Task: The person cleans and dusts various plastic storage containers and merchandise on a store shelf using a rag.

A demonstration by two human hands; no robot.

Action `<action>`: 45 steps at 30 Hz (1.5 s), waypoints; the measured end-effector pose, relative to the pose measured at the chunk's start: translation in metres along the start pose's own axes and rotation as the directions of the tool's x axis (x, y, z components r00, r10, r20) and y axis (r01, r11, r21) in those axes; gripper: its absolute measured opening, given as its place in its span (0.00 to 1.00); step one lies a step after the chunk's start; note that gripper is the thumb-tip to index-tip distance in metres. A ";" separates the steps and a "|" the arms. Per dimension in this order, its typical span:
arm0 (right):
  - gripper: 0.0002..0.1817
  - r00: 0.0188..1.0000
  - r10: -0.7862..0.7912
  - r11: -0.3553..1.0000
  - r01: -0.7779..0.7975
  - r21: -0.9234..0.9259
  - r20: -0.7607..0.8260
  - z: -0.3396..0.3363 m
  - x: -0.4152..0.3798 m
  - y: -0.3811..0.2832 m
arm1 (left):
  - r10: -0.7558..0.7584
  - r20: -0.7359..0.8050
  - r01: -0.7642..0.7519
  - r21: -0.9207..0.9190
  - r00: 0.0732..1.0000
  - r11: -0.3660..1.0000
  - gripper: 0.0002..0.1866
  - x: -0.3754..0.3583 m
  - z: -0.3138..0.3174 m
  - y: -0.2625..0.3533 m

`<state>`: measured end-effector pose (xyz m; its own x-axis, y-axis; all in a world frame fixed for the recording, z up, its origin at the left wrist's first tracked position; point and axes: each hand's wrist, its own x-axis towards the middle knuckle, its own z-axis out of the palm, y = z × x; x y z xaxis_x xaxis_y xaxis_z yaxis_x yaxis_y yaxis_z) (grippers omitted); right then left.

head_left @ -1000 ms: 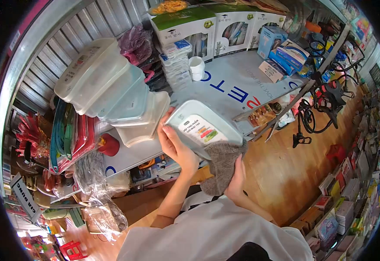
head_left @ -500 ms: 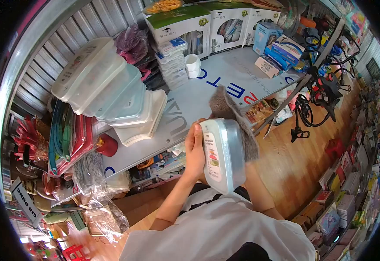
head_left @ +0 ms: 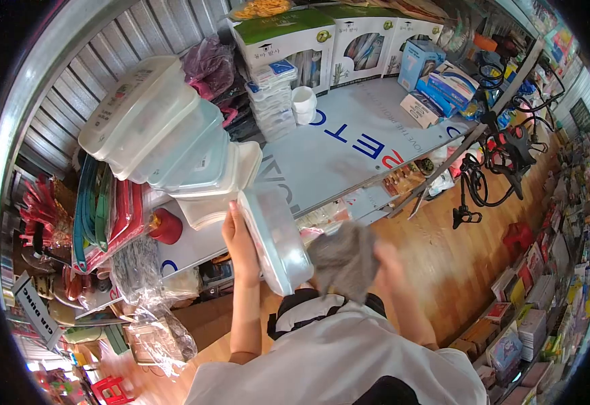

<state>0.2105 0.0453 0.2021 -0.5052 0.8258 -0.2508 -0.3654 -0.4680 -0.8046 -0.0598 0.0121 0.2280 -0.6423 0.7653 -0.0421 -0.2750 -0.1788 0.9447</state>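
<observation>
My left hand (head_left: 241, 246) grips a clear plastic food container (head_left: 285, 236) by its pale lid side, fingers along the edge. The container is tilted on its side and overlaps the lower end of a stack of similar food containers (head_left: 204, 145) in this view. On the right, my right hand (head_left: 390, 263) is closed on a grey-brown cloth (head_left: 346, 260) that hangs beside the container, in front of my body. Both the cloth and that hand are smeared by motion.
The grey shelf (head_left: 308, 165) carries boxed goods (head_left: 281, 47), small packets (head_left: 271, 101), white cups (head_left: 303, 104) and blue boxes (head_left: 436, 88). A red spool (head_left: 165, 226) sits left of the containers. A metal pole with black clip holders (head_left: 504, 152) stands at right, beyond it stacked books (head_left: 531, 331).
My left hand has carried the container left and down, close to the stack. The cloth has come away from the container's far side and moved lower, and my right hand now shows.
</observation>
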 end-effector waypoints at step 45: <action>0.27 0.860 -0.318 -0.455 0.231 -0.860 0.399 -0.046 0.371 -0.097 | 0.204 0.259 -0.301 0.425 0.944 0.854 0.22 0.007 -0.007 -0.004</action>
<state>0.0949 0.4113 0.1620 -0.6303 0.7334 0.2547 0.7222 0.6742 -0.1545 -0.0682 0.0136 0.2217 -0.4776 0.8459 0.2373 0.2624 -0.1205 0.9574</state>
